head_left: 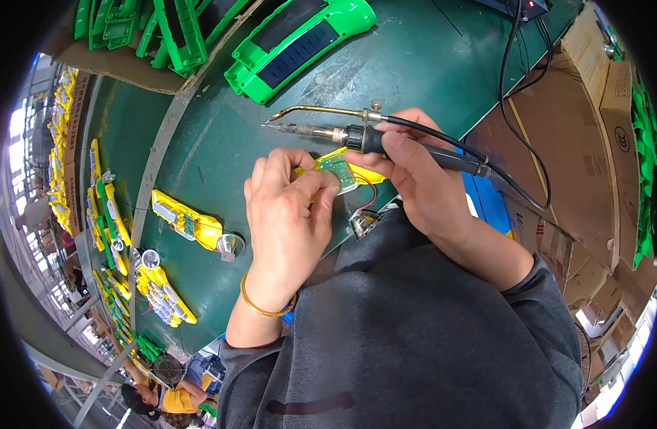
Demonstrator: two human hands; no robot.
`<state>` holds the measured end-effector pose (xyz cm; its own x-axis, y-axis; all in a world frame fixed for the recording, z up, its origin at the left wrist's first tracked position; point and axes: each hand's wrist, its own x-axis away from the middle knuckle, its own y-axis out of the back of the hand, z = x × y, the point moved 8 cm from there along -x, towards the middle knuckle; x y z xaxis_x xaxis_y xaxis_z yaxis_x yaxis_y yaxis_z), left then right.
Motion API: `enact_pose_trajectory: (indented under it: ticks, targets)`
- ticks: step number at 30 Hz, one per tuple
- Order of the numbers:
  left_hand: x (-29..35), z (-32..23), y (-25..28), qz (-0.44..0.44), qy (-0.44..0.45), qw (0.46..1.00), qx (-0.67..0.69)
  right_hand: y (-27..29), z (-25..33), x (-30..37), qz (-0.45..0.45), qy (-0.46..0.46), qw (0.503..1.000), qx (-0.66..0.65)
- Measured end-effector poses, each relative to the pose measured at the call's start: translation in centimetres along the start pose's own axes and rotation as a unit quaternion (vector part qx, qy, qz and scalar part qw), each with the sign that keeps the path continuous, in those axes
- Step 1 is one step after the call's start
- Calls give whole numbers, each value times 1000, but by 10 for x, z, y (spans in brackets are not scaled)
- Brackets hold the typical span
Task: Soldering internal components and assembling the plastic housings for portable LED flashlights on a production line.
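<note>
My right hand (pixel 425 179) is wrapped round a black-handled soldering iron (pixel 446 159), with a thin brass solder-feed tube (pixel 314 109) running along its upper side. The iron's tip points left, above my left hand's knuckles and apart from the board. My left hand (pixel 289 207) is closed, its fingertips pinching the left edge of a small green circuit board (pixel 334 170). Under the board lies a yellow flashlight housing half (pixel 368 175), partly covered by both hands. A red wire (pixel 375 191) curves from the board toward a clear lamp head (pixel 362 223) by the table edge.
A green flashlight housing (pixel 300 50) lies at the back of the green table (pixel 199 157). Left are a yellow flashlight half (pixel 189 218) and a yellow cluster (pixel 160 293). Cables drop from a blue box (pixel 518 7). Cardboard boxes (pixel 557 129) stand right; a person (pixel 174 397) sits lower left.
</note>
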<state>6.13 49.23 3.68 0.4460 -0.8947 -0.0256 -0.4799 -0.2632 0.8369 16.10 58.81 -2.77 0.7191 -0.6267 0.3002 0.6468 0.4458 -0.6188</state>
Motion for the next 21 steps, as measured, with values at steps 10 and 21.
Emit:
enact_pose_trajectory:
  ticks: [10,21]
  targets:
    - [-4,-2,0,9,20,999,-35,7,25,6,-11,1,999,39]
    - [-5,5,-2,30,20,999,-33,27,80,14,112,103,895,420]
